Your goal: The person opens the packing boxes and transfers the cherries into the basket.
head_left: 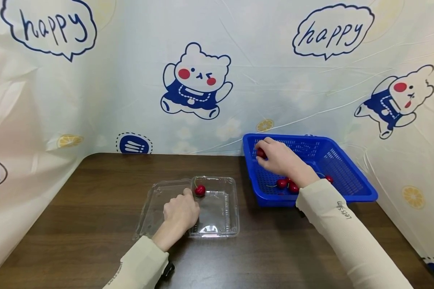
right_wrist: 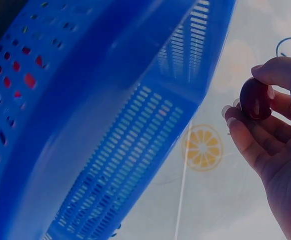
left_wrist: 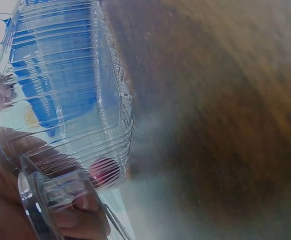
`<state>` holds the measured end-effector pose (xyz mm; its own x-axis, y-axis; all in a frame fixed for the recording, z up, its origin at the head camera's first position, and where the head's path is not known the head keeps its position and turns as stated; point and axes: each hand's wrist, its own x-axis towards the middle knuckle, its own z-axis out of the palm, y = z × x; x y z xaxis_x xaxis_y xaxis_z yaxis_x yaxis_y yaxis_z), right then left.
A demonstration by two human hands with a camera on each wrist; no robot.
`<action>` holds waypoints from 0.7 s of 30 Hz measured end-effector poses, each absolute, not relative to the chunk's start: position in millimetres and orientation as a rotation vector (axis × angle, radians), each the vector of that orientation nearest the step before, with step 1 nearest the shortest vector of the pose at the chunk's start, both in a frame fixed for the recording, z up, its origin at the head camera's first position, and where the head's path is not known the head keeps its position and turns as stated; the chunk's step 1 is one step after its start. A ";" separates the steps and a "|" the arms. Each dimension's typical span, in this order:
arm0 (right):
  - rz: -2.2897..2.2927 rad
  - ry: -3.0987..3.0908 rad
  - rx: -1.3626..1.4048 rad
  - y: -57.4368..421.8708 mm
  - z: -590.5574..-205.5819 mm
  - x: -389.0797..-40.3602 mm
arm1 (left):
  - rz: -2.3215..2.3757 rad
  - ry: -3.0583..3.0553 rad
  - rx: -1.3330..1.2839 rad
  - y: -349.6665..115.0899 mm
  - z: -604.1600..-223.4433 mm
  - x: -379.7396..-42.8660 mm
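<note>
A dark red cherry [right_wrist: 255,99] is pinched between the thumb and fingers of my right hand [head_left: 280,158], raised over the left side of a blue perforated basket [head_left: 358,182]. Below that hand, several cherries [head_left: 282,183] lie in the basket, partly hidden by the wrist. My left hand [head_left: 182,210] grips a clear plastic clamshell box [head_left: 236,208] along its hinge side, between the opened lid [head_left: 155,200] and the base. Seen from the left wrist, its fingers [left_wrist: 83,222] curl round the plastic edge. One cherry [head_left: 200,190] with a stem sits in the base's far left corner.
The box and basket stand on a dark brown wooden table [head_left: 94,224], basket at the back right. Behind and at both sides hangs a pale printed cloth [head_left: 267,88] with bear drawings. The basket's far edge is close to this cloth.
</note>
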<state>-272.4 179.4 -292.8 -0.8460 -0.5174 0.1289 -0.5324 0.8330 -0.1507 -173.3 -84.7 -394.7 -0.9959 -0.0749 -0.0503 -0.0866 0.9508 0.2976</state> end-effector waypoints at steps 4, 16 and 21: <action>0.272 -2.939 0.805 189.1 -294.3 -275.6 | 0.469 3.066 -0.126 -85.1 -394.6 -173.2; 0.274 -3.001 0.634 226.3 -297.5 -283.4 | 0.469 3.065 -0.123 -84.8 -396.3 -173.6; 0.291 -3.020 0.588 236.4 -297.5 -283.5 | 0.465 3.063 -0.127 -85.0 -396.4 -174.0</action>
